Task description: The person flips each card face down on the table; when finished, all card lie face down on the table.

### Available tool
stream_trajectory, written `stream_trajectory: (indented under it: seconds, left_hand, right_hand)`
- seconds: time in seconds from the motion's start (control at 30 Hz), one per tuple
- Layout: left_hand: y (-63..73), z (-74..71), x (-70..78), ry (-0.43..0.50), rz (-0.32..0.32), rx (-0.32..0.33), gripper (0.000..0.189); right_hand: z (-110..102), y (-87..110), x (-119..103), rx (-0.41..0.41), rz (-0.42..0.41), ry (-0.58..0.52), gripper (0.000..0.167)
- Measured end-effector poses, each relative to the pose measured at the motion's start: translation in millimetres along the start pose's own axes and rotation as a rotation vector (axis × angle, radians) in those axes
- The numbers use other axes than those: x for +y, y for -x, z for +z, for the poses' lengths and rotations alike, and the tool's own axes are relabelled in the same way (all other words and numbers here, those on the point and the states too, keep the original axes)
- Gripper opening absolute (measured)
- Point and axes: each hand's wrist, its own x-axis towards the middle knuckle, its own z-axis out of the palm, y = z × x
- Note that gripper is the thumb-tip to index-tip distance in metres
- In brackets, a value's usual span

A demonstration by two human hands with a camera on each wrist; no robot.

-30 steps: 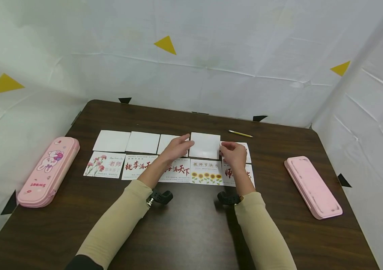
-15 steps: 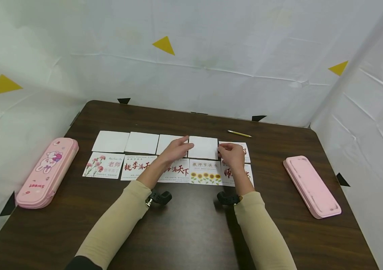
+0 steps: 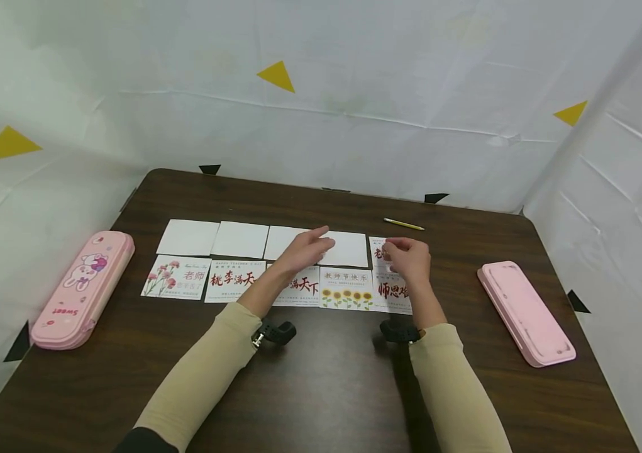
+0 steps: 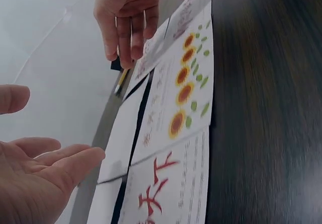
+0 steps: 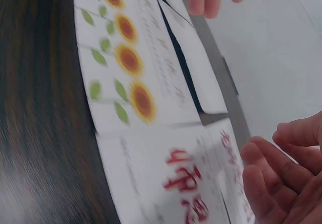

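Observation:
My left hand [image 3: 304,250] hovers over the back row, between the third blank white card [image 3: 282,240] and the fourth blank card [image 3: 349,249]; its fingers are extended and hold nothing. To the right, my right hand [image 3: 413,259] hangs over the red-lettered card [image 3: 377,253] at the row's end, fingers loosely bent with nothing between them. In the front row lie a carnation card [image 3: 176,277], red-lettered cards [image 3: 232,281] and a sunflower card [image 3: 346,288]. The right wrist view shows the front-right red-lettered card [image 5: 151,178] flat beside the sunflower card.
A pink pencil case [image 3: 83,289] with a cartoon print lies at the left, and a plainer pink case [image 3: 526,313] at the right. Behind the cards is a yellow pencil [image 3: 404,224]. White sheeting [image 3: 332,126] encloses the dark wooden table [image 3: 321,377].
The fourth blank card slid toward me until it lined up with the back row. Both hands then came off it, moving to the right, the right hand farther.

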Motion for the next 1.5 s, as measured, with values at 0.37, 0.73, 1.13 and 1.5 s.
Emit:
stream_trajectory:
  seconds: [0.37, 0.73, 1.13, 1.5]
  left_hand:
    - [-28.8, 51.5, 19.6, 0.134, -0.089, -0.103, 0.061]
    - [-51.7, 72.7, 23.4, 0.21, -0.177, -0.127, 0.063]
    - [-59.6, 73.0, 19.3, 0.188, -0.225, -0.122, 0.067]
    - [-61.6, 71.6, 17.4, 0.219, -0.217, -0.128, 0.067]
  right_hand:
    - [-46, -8.1, 16, 0.153, 0.08, 0.212, 0.033]
    - [-52, -7.4, 21, 0.057, 0.111, 0.261, 0.038]
    - [-52, -6.9, 20, 0.05, 0.117, 0.273, 0.039]
    - [-53, -12.2, 26, 0.037, 0.108, 0.243, 0.039]
